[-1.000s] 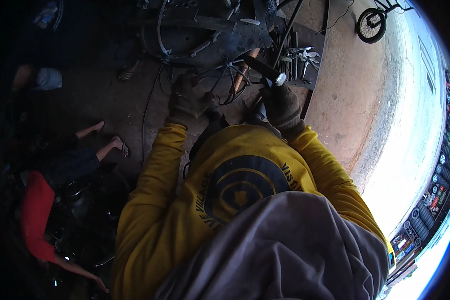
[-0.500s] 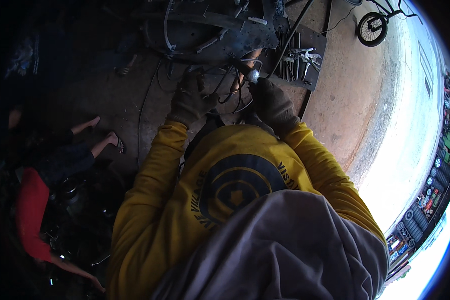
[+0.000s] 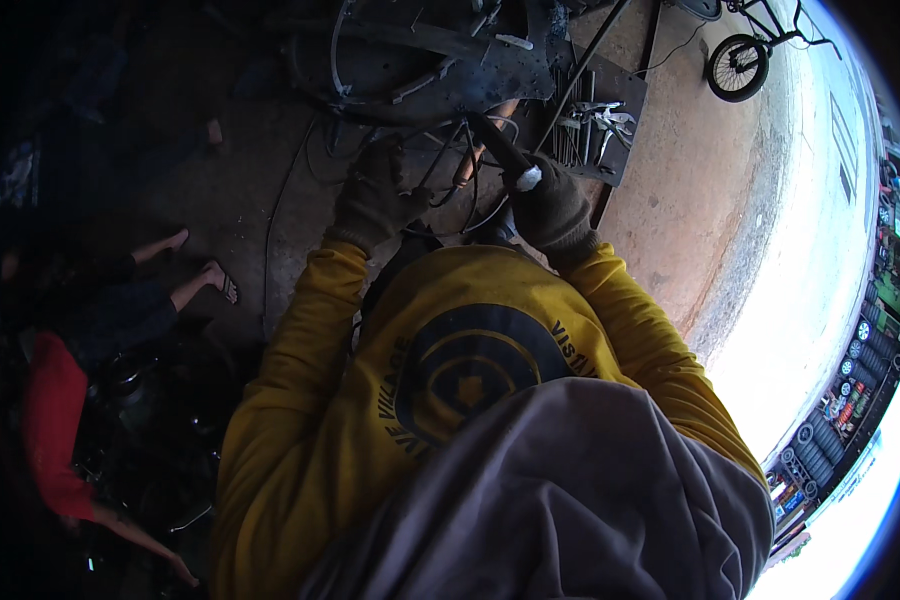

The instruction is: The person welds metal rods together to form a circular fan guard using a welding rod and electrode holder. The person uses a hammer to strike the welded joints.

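Observation:
Both my hands wear dark knit gloves at the near edge of a dark metal worktable (image 3: 410, 75). My left hand (image 3: 368, 205) is closed, its fingers curled beside thin bent rods or cables; what it grips is too dark to make out. My right hand (image 3: 555, 208) is closed around a dark bar-shaped tool (image 3: 500, 146) with a shiny pale end (image 3: 529, 179) by the thumb. The tool slants up and left to the table edge. Between my hands an orange-brown handle-like piece (image 3: 467, 170) hangs among loops of dark cable (image 3: 473, 190).
Right of the table, a metal plate (image 3: 625, 90) carries locking pliers (image 3: 610, 120) and several thin rods (image 3: 572, 145). A bicycle (image 3: 738, 68) stands at the far right. At left, a person in a red shirt (image 3: 55, 430) bends near dark machine parts. A cable (image 3: 282, 215) runs over the floor.
My right hand has moved slightly right and nearer to me, with the tool's pale end. More of the dark bar shows. My left hand has barely shifted.

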Demonstrator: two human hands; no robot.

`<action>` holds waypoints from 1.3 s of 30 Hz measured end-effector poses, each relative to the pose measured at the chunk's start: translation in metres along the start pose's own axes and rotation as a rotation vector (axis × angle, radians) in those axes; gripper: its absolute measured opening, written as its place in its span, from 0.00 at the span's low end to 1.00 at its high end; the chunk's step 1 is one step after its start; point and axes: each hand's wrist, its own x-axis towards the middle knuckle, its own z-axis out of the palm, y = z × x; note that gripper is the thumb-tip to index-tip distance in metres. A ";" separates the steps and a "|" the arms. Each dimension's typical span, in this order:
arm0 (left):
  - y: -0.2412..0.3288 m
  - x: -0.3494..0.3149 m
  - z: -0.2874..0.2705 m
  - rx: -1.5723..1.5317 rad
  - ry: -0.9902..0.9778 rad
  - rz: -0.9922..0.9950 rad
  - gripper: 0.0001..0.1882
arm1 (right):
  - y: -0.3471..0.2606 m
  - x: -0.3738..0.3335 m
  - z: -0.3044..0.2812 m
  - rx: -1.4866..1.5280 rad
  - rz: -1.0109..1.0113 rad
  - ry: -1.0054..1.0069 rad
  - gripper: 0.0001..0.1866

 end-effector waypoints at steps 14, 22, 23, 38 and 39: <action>0.009 -0.002 -0.006 -0.031 -0.089 -0.107 0.40 | 0.014 0.005 0.013 0.150 0.134 0.002 0.14; 0.006 -0.004 -0.002 0.030 -0.065 -0.048 0.38 | 0.005 0.000 0.011 0.365 0.137 0.113 0.16; 0.005 -0.004 0.000 0.007 -0.043 -0.043 0.39 | 0.003 0.002 0.011 0.274 0.147 0.019 0.15; 0.009 -0.004 0.004 -0.041 -0.039 -0.072 0.39 | 0.016 0.000 0.023 0.817 0.275 0.104 0.12; 0.011 -0.004 0.004 -0.095 -0.028 -0.100 0.38 | 0.035 0.005 0.029 0.394 -0.088 0.185 0.13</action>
